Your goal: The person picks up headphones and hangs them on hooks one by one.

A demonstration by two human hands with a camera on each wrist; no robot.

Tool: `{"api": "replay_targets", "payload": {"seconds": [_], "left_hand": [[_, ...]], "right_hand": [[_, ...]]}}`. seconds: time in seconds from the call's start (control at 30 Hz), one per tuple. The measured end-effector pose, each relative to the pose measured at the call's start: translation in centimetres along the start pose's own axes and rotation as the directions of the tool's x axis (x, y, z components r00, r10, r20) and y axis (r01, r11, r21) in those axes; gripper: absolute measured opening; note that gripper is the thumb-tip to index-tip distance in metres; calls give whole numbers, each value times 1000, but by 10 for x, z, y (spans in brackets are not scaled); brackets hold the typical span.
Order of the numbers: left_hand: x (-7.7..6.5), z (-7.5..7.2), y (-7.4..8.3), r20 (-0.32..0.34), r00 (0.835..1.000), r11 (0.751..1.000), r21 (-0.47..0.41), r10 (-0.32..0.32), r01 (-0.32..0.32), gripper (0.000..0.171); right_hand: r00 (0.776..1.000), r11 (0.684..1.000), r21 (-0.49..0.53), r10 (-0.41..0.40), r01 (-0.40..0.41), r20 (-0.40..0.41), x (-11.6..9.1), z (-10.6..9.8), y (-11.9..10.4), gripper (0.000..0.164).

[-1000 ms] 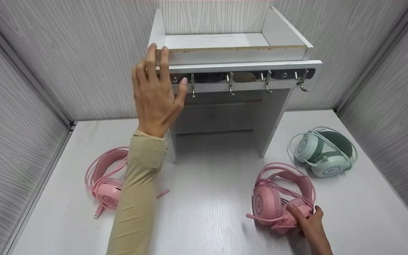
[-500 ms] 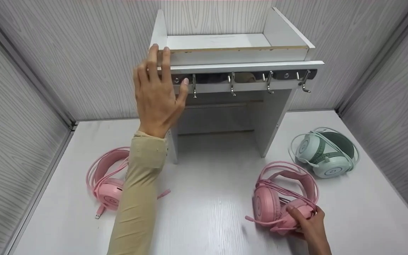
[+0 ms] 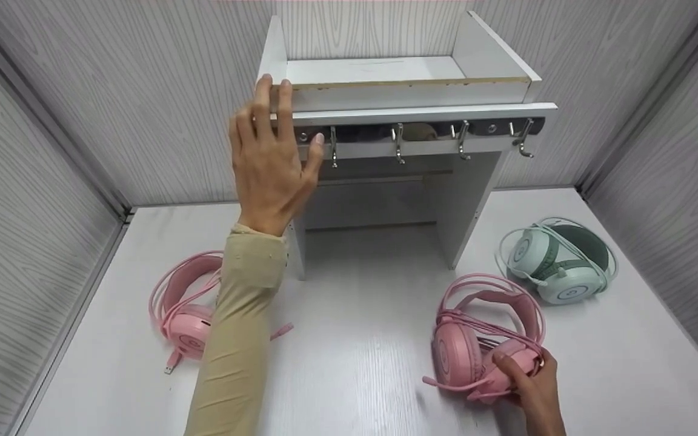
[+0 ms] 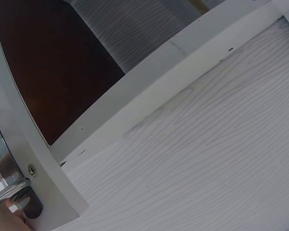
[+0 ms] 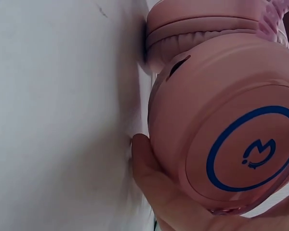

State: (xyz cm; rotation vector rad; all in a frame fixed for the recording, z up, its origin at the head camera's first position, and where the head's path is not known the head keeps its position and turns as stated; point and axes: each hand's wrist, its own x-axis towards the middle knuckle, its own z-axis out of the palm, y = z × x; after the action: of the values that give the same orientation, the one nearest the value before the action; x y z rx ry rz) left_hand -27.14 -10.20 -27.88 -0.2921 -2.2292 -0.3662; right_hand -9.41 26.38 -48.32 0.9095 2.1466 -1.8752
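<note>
My left hand (image 3: 270, 163) rests with straight fingers against the left end of a white shelf unit (image 3: 409, 97). Its thumb lies over a dark, shiny hook rail (image 3: 361, 133), beside the leftmost metal hook (image 3: 333, 148). In the left wrist view, part of that hand (image 4: 7, 219) appears behind a hook (image 4: 12, 190). My right hand (image 3: 537, 387) grips the near ear cup of a pink headset (image 3: 455, 354) at the front right. The thumb lies on the cup, and fingers curl round its outer side. Close up, the right wrist view shows the pink ear cup (image 5: 231, 130) with a blue ring.
A pale green headset (image 3: 570, 284) lies on the white table (image 3: 349, 375) behind the held one. Another pink headset (image 3: 185, 330) lies at the left, partly hidden by the sleeve (image 3: 237, 339). Grained panels (image 3: 34, 121) enclose the table at the back and sides.
The view shifts slightly, so the shelf unit appears a little further right. Both hands keep their places; the held pink headset tips up very slightly.
</note>
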Motion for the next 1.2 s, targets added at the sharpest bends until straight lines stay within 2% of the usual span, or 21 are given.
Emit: {"api": "replay_targets", "payload": {"seconds": [0.37,0.57,0.77,1.2], "left_hand": [[0,0,-1,-4,1000,1000,24,11,-11,74],[0,0,-1,-3,1000,1000,25,8,-8,75],[0,1,-2,-5,1000,1000,24,10,-10,74],[0,1,0,7,1000,999,46,3,-4,78]], "right_hand": [[999,1000,9,6,-6,-32,-2,1,-1,108],[999,998,57,11,-9,-39,-4,1,-5,107],[999,996,92,-10,12,-32,-6,0,-6,105],[996,989,139,-46,56,-78,-11,0,-7,104]]}}
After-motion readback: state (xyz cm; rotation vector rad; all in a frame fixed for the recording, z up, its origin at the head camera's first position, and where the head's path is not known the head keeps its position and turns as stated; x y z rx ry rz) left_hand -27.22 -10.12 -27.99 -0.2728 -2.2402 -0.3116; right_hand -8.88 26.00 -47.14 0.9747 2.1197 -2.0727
